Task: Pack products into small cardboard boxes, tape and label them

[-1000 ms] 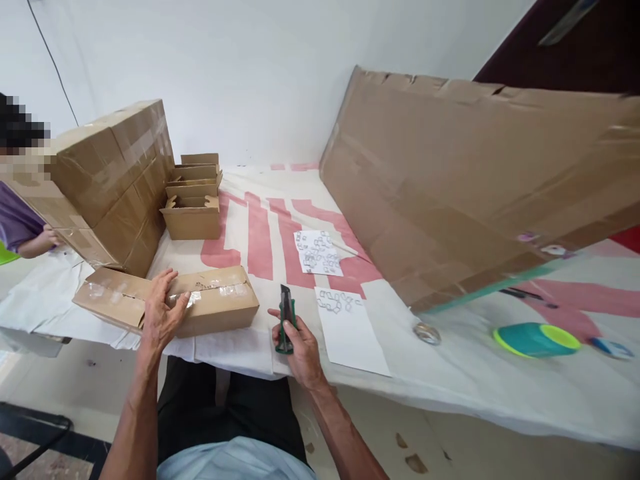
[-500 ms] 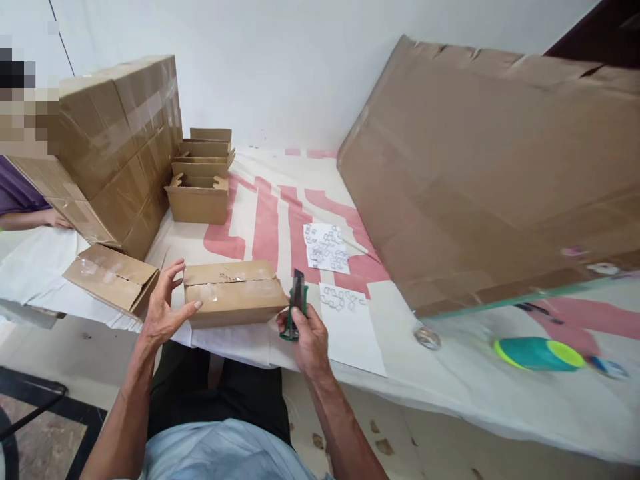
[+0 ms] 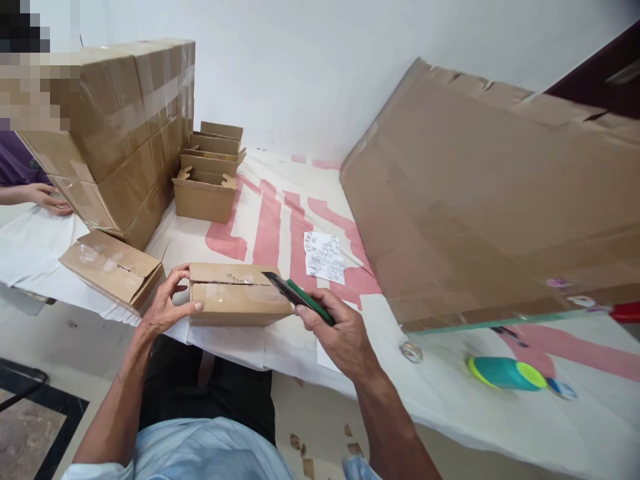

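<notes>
A closed cardboard box (image 3: pixel 240 303) lies at the table's front edge, a strip of clear tape over part of its top seam. My left hand (image 3: pixel 167 305) grips the box's left end, thumb along the front side and fingers round the far side. In my right hand (image 3: pixel 344 328) is a green box cutter (image 3: pixel 311 303), closed in the fingers. Its dark blade points left, over the right end of the box's seam. From this angle I cannot tell whether the tip touches the cardboard.
Another closed box (image 3: pixel 113 267) lies left. Open boxes (image 3: pixel 205 200) stand behind, beside stacked cartons (image 3: pixel 145 120). A large cardboard sheet (image 3: pixel 480 200) leans at right. A printed paper (image 3: pixel 325 257), tape roll (image 3: pixel 411 351) and teal-yellow object (image 3: pixel 507 373) lie on the cloth. A co-worker's hand (image 3: pixel 50 199) shows far left.
My right hand has turned the box cutter from upright to slanting left, with its blade now over the box top. My left hand has closed onto the box's left end.
</notes>
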Action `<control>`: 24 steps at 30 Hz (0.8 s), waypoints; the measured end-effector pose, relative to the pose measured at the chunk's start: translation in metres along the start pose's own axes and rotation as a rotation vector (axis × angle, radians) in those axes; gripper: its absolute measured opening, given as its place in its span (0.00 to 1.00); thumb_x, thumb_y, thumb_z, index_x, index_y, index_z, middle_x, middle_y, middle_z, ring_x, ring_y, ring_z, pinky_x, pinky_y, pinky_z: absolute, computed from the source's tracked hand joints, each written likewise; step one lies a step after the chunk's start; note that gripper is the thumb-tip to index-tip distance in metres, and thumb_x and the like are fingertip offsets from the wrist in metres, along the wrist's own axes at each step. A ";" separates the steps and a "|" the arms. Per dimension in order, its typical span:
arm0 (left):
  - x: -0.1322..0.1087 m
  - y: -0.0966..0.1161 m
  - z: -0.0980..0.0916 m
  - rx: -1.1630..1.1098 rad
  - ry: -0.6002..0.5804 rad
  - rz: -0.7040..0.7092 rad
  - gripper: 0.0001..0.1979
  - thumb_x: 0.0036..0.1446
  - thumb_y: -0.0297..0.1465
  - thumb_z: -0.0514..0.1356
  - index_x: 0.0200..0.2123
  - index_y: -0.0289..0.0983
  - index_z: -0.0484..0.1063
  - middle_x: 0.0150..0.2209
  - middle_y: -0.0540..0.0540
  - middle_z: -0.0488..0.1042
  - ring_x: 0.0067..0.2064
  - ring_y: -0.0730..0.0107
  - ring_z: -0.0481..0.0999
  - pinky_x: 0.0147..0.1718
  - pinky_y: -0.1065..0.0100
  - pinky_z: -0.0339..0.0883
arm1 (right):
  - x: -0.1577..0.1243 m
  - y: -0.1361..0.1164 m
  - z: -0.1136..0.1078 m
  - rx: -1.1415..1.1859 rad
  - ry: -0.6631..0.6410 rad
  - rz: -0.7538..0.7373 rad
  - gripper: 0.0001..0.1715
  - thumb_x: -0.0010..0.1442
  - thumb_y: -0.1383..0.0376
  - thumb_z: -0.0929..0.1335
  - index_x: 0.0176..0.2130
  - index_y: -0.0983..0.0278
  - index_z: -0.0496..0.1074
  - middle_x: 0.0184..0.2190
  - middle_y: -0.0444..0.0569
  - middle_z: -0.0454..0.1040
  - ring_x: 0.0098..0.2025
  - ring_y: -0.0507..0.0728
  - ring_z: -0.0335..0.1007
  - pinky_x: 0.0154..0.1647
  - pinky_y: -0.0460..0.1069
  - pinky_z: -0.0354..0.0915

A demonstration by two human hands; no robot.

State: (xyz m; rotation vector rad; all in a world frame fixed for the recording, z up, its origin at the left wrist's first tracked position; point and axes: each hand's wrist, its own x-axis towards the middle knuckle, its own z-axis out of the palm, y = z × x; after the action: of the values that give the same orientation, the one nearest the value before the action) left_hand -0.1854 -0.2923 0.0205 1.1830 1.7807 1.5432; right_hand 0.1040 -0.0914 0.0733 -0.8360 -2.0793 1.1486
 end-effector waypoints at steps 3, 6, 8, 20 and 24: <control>0.000 0.002 0.000 0.029 0.000 -0.009 0.28 0.53 0.45 0.73 0.55 0.45 0.76 0.70 0.37 0.66 0.68 0.43 0.71 0.60 0.49 0.74 | 0.019 -0.025 0.003 -0.078 -0.123 -0.132 0.12 0.62 0.55 0.72 0.40 0.60 0.80 0.33 0.46 0.80 0.33 0.56 0.73 0.34 0.48 0.69; 0.000 0.001 0.001 0.035 0.002 -0.008 0.30 0.52 0.46 0.73 0.58 0.46 0.76 0.70 0.38 0.66 0.68 0.43 0.70 0.59 0.49 0.75 | 0.037 -0.042 0.011 -0.132 -0.238 -0.245 0.10 0.64 0.59 0.71 0.40 0.61 0.81 0.33 0.46 0.81 0.33 0.56 0.74 0.36 0.49 0.69; 0.000 0.000 0.002 0.038 -0.004 -0.005 0.31 0.52 0.46 0.72 0.58 0.47 0.76 0.70 0.39 0.66 0.69 0.43 0.69 0.59 0.50 0.74 | 0.047 -0.050 0.017 -0.176 -0.308 -0.306 0.10 0.65 0.61 0.69 0.41 0.61 0.82 0.34 0.46 0.81 0.34 0.56 0.75 0.36 0.49 0.68; 0.000 -0.002 -0.002 0.034 -0.060 -0.029 0.34 0.52 0.48 0.73 0.61 0.46 0.73 0.72 0.38 0.61 0.71 0.41 0.65 0.61 0.49 0.72 | 0.081 -0.126 0.047 -0.946 -0.580 -0.477 0.09 0.70 0.66 0.69 0.40 0.64 0.80 0.39 0.52 0.82 0.37 0.57 0.75 0.30 0.48 0.54; 0.006 -0.008 -0.007 0.080 -0.048 -0.021 0.38 0.51 0.50 0.73 0.63 0.45 0.70 0.74 0.36 0.58 0.73 0.39 0.62 0.63 0.44 0.69 | 0.095 -0.153 0.056 -1.149 -0.688 -0.476 0.12 0.73 0.63 0.68 0.42 0.67 0.80 0.40 0.56 0.83 0.38 0.60 0.77 0.29 0.50 0.50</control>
State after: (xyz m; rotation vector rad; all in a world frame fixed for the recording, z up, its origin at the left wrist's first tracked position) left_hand -0.1961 -0.2907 0.0152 1.2250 1.8328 1.4311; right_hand -0.0316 -0.1111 0.2022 -0.3083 -3.2976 -0.1750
